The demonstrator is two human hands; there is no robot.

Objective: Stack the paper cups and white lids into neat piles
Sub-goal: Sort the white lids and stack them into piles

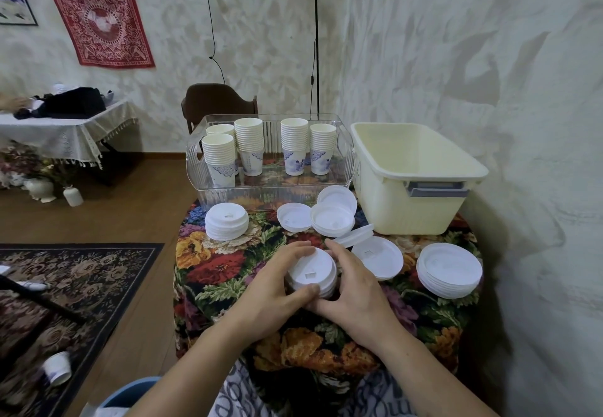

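On the floral tablecloth, fingers (both hands) encircle a lid stack.

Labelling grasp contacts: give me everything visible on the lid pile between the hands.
The lid pile is a short stack of round white lids, plastic by the look, the top one with a small rectangular tab. It sits level on the floral tablecloth. The left hand and right hand grip its sides, thumbs meeting at the near edge.

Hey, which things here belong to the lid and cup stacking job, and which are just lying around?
Job: lid stack gripped by left hand and right hand; left lid pile; right lid pile; loose lids; cup stacks in clear bin.
Lying about: cream tub; chair; cup on floor.
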